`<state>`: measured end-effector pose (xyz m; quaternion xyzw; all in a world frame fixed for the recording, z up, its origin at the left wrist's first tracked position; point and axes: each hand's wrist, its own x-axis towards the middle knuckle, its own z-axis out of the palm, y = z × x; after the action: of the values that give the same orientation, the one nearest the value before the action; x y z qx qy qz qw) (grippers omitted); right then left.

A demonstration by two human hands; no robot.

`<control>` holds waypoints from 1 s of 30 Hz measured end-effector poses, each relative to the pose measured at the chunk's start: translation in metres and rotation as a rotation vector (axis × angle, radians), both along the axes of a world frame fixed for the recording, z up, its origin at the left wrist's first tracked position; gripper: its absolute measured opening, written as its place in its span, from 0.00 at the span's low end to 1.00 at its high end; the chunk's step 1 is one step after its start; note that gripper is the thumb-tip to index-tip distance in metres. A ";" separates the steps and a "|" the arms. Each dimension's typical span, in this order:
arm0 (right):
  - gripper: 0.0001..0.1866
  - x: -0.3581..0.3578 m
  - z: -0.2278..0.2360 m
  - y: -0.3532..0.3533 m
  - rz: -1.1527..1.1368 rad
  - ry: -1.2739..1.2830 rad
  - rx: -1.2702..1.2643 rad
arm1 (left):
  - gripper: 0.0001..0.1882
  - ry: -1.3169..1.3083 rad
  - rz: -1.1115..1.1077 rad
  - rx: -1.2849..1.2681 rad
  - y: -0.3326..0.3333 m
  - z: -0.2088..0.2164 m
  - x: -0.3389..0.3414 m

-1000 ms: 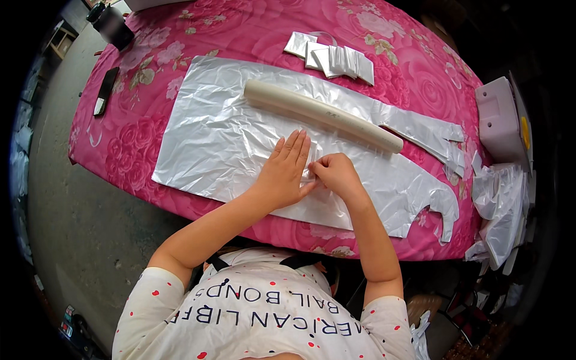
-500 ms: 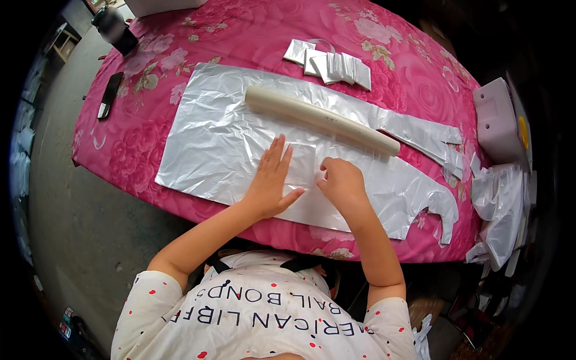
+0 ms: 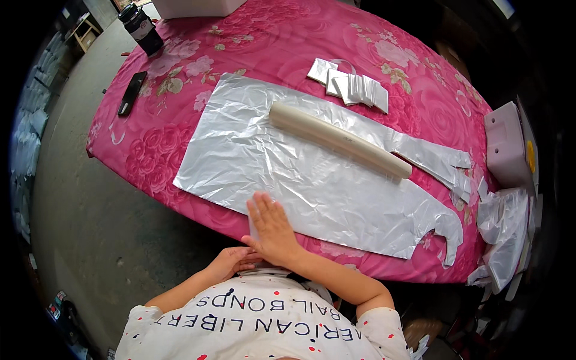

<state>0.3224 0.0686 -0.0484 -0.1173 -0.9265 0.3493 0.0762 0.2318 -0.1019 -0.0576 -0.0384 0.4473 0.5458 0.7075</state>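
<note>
A large silvery plastic sheet (image 3: 300, 174) lies spread on the pink flowered tablecloth (image 3: 162, 144). Across its far part rests a long cream roll (image 3: 339, 139). My right hand (image 3: 273, 231) lies flat, fingers together, at the sheet's near edge on a small folded white piece (image 3: 252, 223). Just below it, at the table's rim, my left hand (image 3: 231, 262) is curled with its fingertips under the right hand. What those fingers grip is hidden.
Several folded plastic squares (image 3: 351, 88) sit at the far side. A cut plastic strip (image 3: 435, 161) runs off to the right. A white box (image 3: 507, 144) and crumpled plastic bags (image 3: 504, 222) are at the right. A black bottle (image 3: 141, 27) and a black flat device (image 3: 132, 93) are at the far left.
Both hands have drawn back from the middle of the sheet to its near edge. The left hand has dropped to the table's rim, and the right hand has moved left.
</note>
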 end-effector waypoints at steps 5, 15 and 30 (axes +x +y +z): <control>0.42 0.002 0.028 -0.027 0.176 -0.128 -0.075 | 0.17 0.387 -0.128 -0.183 -0.001 -0.009 -0.004; 0.06 0.005 0.065 0.115 0.288 0.182 -0.051 | 0.15 0.951 -0.454 0.196 0.056 0.069 -0.022; 0.24 0.006 0.024 0.348 -0.947 0.132 0.418 | 0.16 0.998 -0.384 0.294 0.077 0.067 -0.033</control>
<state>0.3284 0.4165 -0.0248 -0.4836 -0.8152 0.0907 0.3057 0.1993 -0.0247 0.0098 0.4062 0.6463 0.4158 0.4944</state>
